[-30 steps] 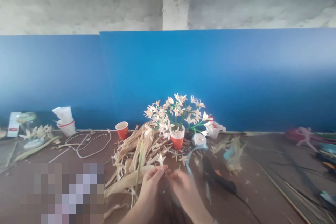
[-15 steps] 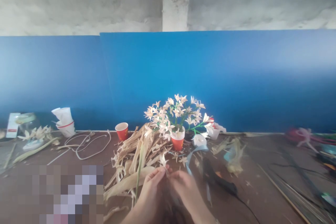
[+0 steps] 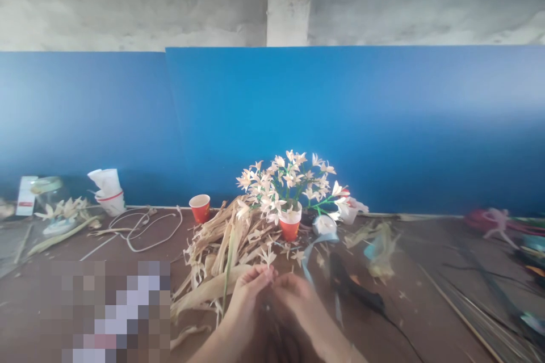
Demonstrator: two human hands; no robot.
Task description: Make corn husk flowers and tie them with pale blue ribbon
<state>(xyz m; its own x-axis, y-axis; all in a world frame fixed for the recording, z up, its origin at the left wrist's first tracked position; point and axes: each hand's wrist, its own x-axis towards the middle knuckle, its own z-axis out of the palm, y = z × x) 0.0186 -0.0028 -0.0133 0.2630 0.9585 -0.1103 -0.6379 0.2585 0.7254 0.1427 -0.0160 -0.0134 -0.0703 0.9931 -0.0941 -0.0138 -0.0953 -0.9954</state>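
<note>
Between the fingertips of my left hand (image 3: 252, 285) a small cream-white husk flower (image 3: 268, 256) is pinched, petals upward. My right hand (image 3: 293, 290) is closed beside it, fingertips close to the flower's base; what lies between them is hidden. Just beyond my hands, loose star-shaped petals (image 3: 297, 257) lie on the brown table. A red paper cup (image 3: 289, 229) stands behind them, below many finished pale flowers (image 3: 289, 180) on green stems. To the left spreads a heap of dried corn husks (image 3: 217, 238).
A black hot-glue gun (image 3: 357, 286) with its cord lies right of my hands. Blue ribbon (image 3: 310, 249) trails near a white roll. Another red cup (image 3: 200, 209), a white cable (image 3: 140, 238) and stacked white cups (image 3: 109, 199) stand left. Thin rods (image 3: 464, 312) lie at far right.
The view has shifted slightly, so the scene sits a little further right. My hands stay together at the flower, with the right fingers slightly changed in pose.
</note>
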